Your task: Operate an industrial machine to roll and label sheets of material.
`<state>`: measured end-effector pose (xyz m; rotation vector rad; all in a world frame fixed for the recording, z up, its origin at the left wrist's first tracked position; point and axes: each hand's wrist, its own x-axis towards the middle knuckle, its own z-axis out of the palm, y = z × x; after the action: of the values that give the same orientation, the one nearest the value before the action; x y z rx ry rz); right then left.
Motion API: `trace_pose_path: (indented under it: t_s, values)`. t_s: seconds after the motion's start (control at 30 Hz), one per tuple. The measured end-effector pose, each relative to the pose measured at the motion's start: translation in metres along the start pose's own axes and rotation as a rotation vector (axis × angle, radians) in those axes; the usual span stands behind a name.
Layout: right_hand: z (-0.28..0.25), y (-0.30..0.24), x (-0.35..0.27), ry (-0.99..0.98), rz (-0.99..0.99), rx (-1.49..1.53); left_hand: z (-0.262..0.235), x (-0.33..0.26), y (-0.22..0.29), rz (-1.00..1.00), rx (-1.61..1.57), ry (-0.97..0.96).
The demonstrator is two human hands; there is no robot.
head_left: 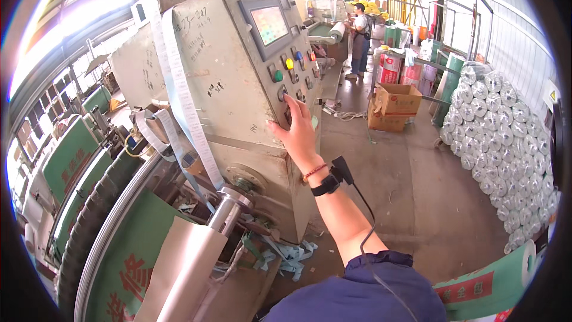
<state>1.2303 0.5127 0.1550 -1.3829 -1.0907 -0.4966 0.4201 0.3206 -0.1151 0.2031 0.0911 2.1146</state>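
At the big beige control cabinet (238,83) we stand close, and everything else takes its place from it. Below and to its left run the green printed web (140,250) and a kraft paper roll (185,262), with pale paper strips (185,107) draped down the cabinet's side. Well off to its right, the stack of silver-wrapped rolls (506,143) fills the floor, and cardboard boxes (394,106) sit between that stack and the cabinet. Far behind the cabinet, another person (359,39) works at a bench.

On the cabinet's sloped face sits the screen (269,24), and under it the button panel (295,74). Our right hand (298,134) is up on that panel, fingers loosely spread, holding nothing, fingertips (288,100) touching the lower buttons. We judge that one finger should press squarely while the others stay lifted off neighbouring buttons. Our left hand is out of sight.
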Motion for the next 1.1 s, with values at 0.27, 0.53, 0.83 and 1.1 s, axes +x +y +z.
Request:
trace_pose_path:
  t_s: [0.27, 0.53, 0.83, 1.1]
  values:
    - [-0.001, 0.056, -0.003, -0.159, 0.103, 0.522, -0.05, 0.01, 0.028, -0.002, 0.016, -0.05]
    - [-0.026, 0.234, -0.289, 0.498, 1.564, 1.264, 0.046, -0.022, -0.043, 0.19, 0.433, 0.21]
    - [-0.049, -0.005, -0.379, -1.114, 0.298, 0.061, -0.023, 0.019, 0.009, 0.098, 0.354, 0.159]
    - [-0.075, -0.199, -0.201, -1.75, -0.1, 0.65, 0.009, -0.011, 0.022, -0.022, 0.307, 0.169]
